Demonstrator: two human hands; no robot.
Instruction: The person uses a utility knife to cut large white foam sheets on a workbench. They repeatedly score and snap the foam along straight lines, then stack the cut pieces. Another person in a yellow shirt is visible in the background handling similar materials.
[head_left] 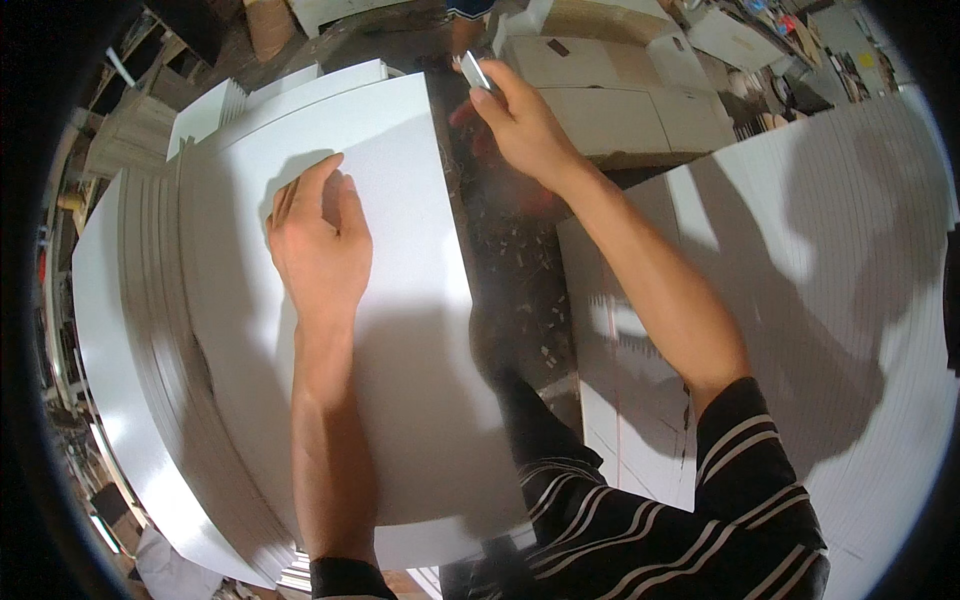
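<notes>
L hand (318, 245) lies flat, fingers together, on top white board (400, 330) of a fanned stack at left. R hand (520, 120) is pinched on a small grey blade (473, 72), probably a scraper, at board's far corner.

Workshop or small factory floor: stacked white panels (150, 330) are piled left of the hands, cardboard boxes (620, 90) lie beyond them, offcut scraps (520, 260) are strewn between.

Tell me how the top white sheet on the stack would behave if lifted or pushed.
The top white sheet looks flat, thin and smooth, so it would probably slide easily over the stack of white sheets. Large and thin, it may flex when lifted by one edge.
</notes>
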